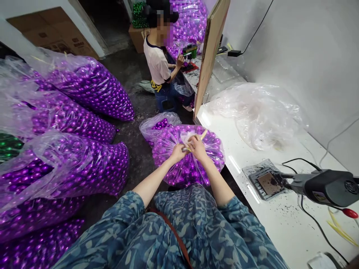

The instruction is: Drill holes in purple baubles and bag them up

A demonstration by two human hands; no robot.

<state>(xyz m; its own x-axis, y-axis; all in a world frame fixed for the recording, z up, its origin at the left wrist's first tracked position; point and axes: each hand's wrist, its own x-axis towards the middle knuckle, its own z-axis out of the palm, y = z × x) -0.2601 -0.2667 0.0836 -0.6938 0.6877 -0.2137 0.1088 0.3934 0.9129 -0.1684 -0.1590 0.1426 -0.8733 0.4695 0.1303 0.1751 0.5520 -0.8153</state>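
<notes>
A clear plastic bag (pixel 168 170) full of shiny purple balls stands on the floor in front of me, its top gathered into a bunch. My left hand (pixel 177 153) is closed around the gathered neck of the bag. Right beside it, my right hand (pixel 196 147) has its fingers bent and pinched at the same neck. A pale yellow strip (pixel 203 135) sticks out past the right fingers, and they appear to grip it. The fingertips partly hide the neck and the strip's lower part.
Several full bags of purple balls (pixel 92 86) lie on the left. A co-worker (pixel 158 65) sits ahead at a bench, behind a cardboard panel (pixel 210 56). On the white table (pixel 294 231) at right are crumpled plastic bags (pixel 260 112), a black machine (pixel 325 185) and yellow strips (pixel 340 231).
</notes>
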